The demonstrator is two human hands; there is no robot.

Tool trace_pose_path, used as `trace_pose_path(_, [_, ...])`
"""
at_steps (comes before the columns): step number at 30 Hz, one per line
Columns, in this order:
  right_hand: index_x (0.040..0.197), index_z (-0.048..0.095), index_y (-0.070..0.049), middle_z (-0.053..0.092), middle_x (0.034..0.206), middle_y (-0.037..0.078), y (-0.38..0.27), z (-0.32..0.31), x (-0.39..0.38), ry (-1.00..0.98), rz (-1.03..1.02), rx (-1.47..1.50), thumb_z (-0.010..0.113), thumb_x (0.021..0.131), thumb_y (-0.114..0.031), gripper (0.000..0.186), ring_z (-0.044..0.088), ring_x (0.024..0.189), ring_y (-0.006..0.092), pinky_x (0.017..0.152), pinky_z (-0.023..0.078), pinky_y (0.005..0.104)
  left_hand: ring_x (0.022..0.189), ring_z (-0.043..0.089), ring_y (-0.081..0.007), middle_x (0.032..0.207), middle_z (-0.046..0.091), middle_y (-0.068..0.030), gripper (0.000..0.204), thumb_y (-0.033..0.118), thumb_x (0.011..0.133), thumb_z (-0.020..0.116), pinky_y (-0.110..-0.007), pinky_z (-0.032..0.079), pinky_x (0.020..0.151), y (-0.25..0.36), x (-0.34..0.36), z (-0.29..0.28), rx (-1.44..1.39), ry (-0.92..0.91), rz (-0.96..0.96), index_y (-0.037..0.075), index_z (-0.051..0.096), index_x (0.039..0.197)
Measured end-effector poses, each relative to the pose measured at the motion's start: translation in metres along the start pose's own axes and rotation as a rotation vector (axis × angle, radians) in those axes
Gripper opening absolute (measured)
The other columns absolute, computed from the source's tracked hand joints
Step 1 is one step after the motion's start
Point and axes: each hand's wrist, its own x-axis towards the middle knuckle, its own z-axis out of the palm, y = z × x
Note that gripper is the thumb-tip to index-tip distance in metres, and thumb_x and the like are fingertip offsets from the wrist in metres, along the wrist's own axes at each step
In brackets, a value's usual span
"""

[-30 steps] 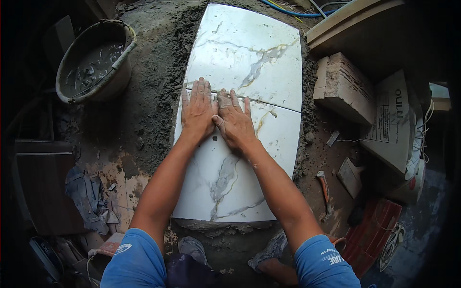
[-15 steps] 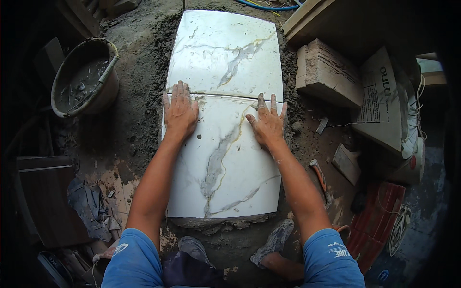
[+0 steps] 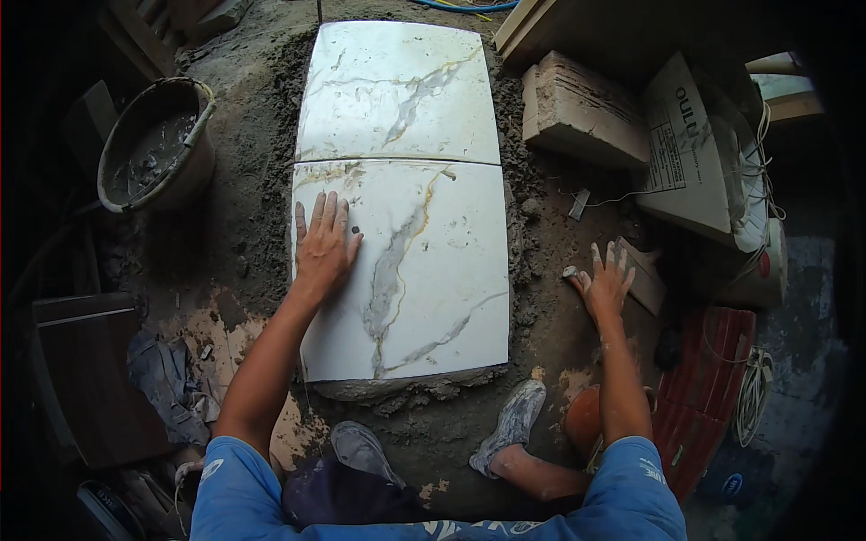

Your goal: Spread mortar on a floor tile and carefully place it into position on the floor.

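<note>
Two white marble-look tiles with grey and gold veins lie end to end on wet mortar, a thin joint between them: the near tile [image 3: 442,270] and the far tile [image 3: 397,90]. My left hand [image 3: 322,257] rests flat on the left side of the near tile, fingers stretched out. Off the tile to the right, my right hand [image 3: 609,287] hovers with fingers apart at an orange-handled tool [image 3: 572,274]. Most of that tool is hidden beneath the hand, and I cannot tell whether they touch.
A bucket of grey slurry [image 3: 200,153] stands at the left. Lumpy mortar [image 3: 528,216] borders the tiles. To the right are a rough block [image 3: 586,113], a printed carton [image 3: 690,149], a small tile piece [image 3: 645,279], red panels [image 3: 708,370] and a coiled cable [image 3: 753,388].
My right hand has left the near tile and moved right, down to the orange-handled tool. My left hand has slid slightly toward me, away from the joint. The view has shifted.
</note>
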Motion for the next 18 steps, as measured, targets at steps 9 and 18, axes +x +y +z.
trace_pose_path(9, [0.116, 0.067, -0.001, 0.063, 0.125, 0.016, -0.08, -0.008, -0.05, 0.098, -0.049, 0.641, 0.065, 0.093, -0.023, 0.032, 0.05, 0.123, 0.0367, 0.107, 0.036, 0.0498, 0.143, 0.035, -0.03, 0.144, 0.05, -0.0157, 0.065, 0.043, 0.087, 0.066, -0.062, 0.009, 0.119, 0.012, -0.118, -0.02, 0.001, -0.006, -0.077, -0.001, 0.056, 0.134])
trace_pose_path(18, [0.137, 0.054, -0.005, 0.042, 0.148, 0.015, -0.184, -0.045, -0.05, 0.137, -0.309, 0.525, 0.062, 0.095, -0.033, 0.051, 0.038, 0.136, 0.0365, 0.111, 0.031, 0.0535, 0.148, 0.023, -0.0299, 0.15, 0.044, -0.0121, 0.068, 0.047, 0.088, 0.063, -0.063, 0.004, 0.118, 0.008, -0.178, -0.036, -0.002, -0.05, -0.195, 0.0, 0.055, 0.136])
